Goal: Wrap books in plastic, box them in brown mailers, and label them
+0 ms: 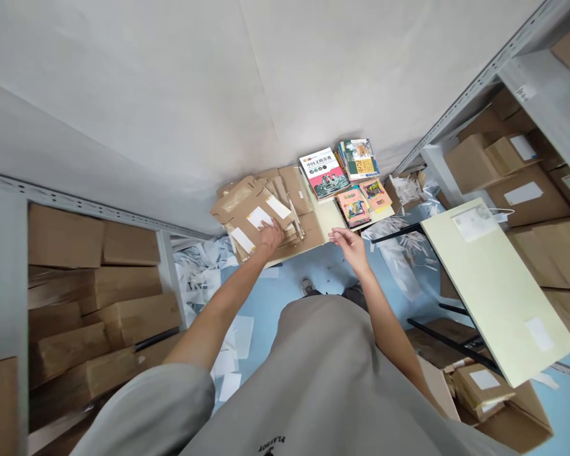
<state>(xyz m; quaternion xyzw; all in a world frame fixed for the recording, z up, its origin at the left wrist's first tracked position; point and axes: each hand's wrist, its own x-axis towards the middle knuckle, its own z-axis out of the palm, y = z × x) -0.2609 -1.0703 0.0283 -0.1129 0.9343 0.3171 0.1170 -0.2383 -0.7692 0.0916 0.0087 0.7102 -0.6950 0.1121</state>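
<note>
A pale grey wall (171, 82) rises behind a small cream tabletop (329, 215), and a light blue floor (294, 275) spreads below, strewn to the left with loose white paper scraps (223, 367). Grey metal shelving loaded with brown cardboard boxes (137, 320) lines both sides. On the tabletop's left part lies a pile of flat brown cardboard pieces (240, 202), the top one bearing white rectangular labels (259, 217). The left hand (270, 235) rests palm down on this top piece, fingers extended and slightly parted, touching the middle label. The right hand (346, 243) is at the table's front edge, thumb and fingers drawn narrowly together; whether they pinch something small and white, I cannot tell. Beyond it stand a book stack with a white, pink and teal cover (323, 172), another topped in green and yellow (361, 159), and two smaller orange-pink book piles (353, 207) nearer the front. Farther right is a cream rectangular table with black legs (498, 285).
</note>
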